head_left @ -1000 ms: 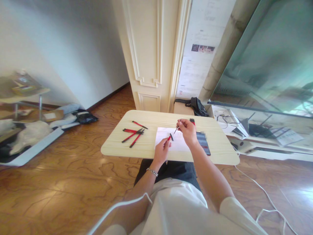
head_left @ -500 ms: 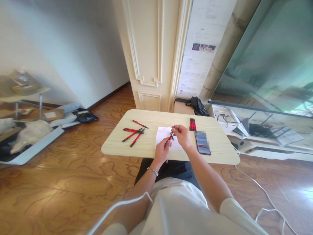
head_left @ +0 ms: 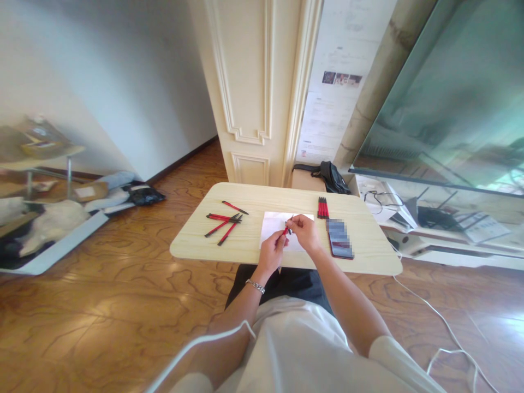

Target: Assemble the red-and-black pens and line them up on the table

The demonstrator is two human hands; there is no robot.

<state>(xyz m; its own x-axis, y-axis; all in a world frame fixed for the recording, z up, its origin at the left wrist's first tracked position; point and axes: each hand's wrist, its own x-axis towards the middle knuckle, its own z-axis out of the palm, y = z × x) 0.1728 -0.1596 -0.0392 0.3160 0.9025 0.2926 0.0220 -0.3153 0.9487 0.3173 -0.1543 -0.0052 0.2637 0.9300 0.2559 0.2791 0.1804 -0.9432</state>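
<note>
Over a white sheet of paper (head_left: 269, 222) on the small table, my left hand (head_left: 272, 251) is closed round a red pen (head_left: 285, 231) with dark parts. My right hand (head_left: 303, 229) pinches a thin dark piece at the pen's upper end; its kind is too small and hidden to tell. The fingertips of both hands almost meet. Left of the paper lie several loose red and black pens (head_left: 223, 227), some crossing each other, and a single pen (head_left: 234, 207) farther back. Several more pens (head_left: 323, 208) stand side by side in a row, right of the paper.
A phone (head_left: 339, 238) lies on the pale wooden table (head_left: 245, 195) near my right forearm. Behind the table's right end is a black bag (head_left: 333, 177). A white cable (head_left: 434, 311) runs down from the table's right corner to the floor.
My right hand has moved slightly down toward my left hand, its fingertips closer to the pen. The loose pens, the row and the phone have not moved.
</note>
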